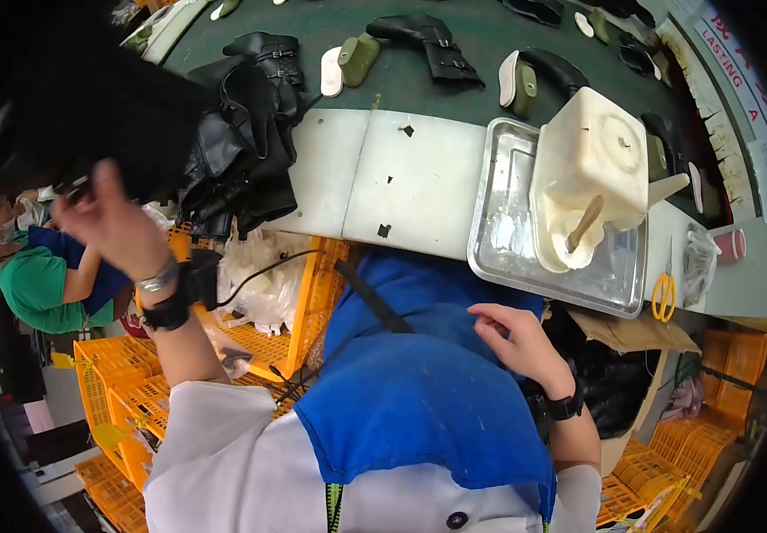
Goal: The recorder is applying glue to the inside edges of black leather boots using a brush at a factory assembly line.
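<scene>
My left hand [121,226] is raised at the left, thumb and fingers apart, slightly blurred. Its fingertips overlap the lower edge of a large, very dark shape [126,124]; I cannot tell what this is or whether they touch it. Nothing shows clearly in that hand. Beside it, a heap of black boots [246,133] lies on the left end of the work surface. My right hand [521,342] hovers by the blue apron [428,400], fingers loosely bent and apart, holding nothing. Ahead of it is a metal tray [501,213] carrying a whitish plastic container [592,151] with a brush handle [586,222].
A green conveyor belt [330,22] bears black boots, green blocks [359,59] and white sole-shaped pieces [332,71]. Yellow scissors [663,296] lie right of the tray. Orange crates [121,369] stand at the left. A cable [263,271] trails from my left wrist. A co-worker in green [41,284] is farther left.
</scene>
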{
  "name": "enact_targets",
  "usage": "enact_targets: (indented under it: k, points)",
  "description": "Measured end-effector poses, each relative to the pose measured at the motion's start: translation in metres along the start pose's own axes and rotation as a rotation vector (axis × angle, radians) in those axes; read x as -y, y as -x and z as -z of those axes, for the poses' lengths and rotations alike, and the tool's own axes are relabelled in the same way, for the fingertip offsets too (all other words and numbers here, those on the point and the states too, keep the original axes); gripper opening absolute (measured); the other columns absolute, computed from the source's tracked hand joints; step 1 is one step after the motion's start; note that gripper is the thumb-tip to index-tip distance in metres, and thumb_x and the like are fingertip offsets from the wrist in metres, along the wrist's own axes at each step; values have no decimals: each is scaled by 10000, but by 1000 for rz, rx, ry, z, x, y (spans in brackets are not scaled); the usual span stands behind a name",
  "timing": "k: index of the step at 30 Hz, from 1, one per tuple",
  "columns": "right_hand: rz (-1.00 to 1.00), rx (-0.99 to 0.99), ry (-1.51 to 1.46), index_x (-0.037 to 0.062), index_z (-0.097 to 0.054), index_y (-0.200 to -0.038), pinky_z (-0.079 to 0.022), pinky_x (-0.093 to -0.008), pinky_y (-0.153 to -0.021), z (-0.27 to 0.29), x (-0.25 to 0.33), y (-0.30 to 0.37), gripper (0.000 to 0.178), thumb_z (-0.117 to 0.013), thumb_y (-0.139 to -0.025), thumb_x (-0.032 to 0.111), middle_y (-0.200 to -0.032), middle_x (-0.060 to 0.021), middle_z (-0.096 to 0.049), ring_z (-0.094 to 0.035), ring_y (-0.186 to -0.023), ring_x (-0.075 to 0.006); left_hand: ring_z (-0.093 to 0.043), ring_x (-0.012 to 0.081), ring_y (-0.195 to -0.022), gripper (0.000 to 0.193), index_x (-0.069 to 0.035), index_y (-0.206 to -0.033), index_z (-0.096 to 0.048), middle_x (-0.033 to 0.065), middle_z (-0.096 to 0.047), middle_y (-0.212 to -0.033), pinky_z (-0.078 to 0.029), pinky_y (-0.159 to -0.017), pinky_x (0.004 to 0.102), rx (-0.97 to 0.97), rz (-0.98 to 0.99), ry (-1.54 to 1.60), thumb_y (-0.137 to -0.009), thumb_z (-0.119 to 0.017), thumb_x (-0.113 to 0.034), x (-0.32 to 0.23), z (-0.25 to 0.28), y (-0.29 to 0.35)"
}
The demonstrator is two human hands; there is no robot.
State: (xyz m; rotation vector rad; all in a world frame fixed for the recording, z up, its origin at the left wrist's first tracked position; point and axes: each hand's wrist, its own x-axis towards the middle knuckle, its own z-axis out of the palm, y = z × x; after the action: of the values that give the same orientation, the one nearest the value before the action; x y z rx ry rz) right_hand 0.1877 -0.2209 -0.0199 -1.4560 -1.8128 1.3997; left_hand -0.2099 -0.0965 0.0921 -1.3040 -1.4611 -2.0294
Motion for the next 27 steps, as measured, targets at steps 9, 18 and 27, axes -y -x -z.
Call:
enact_targets:
  k: [9, 18, 27]
  points:
    - [102, 17, 36, 3, -573, -1036, -470, -254, -599, -3, 1, -20, 244, -590, -801, 65, -711, -111, -597, -576, -597, -174, -506, 150, -722, 417, -3, -1067, -448, 74, -519, -929, -449, -622, 249, -11, 57, 309, -748, -699, -99, -32, 46, -36]
    - [174, -245, -731, 63, -50, -1411, -444, -276, -822, 14, 26, -25, 848, -630, -794, 95, -1250, -136, -413, -487, -1048, -175, -523, 302, -722, 269, -55, -833, -553, 113, -525, -811, -427, -619, 350, 982, -352, 294, -585, -585, 41, -45, -33, 193]
    - [18, -475, -731, -16, -419, -1208, -429, -267, -848, 25, 40, -9, 498, -648, -774, 69, -1105, -62, -539, -516, -1009, -135, -566, 270, -852, 473, -31, -1069, -516, 109, -559, -924, -453, -794, 350, 1440, -1, 722, -652, -735, -76, -49, -45, 174]
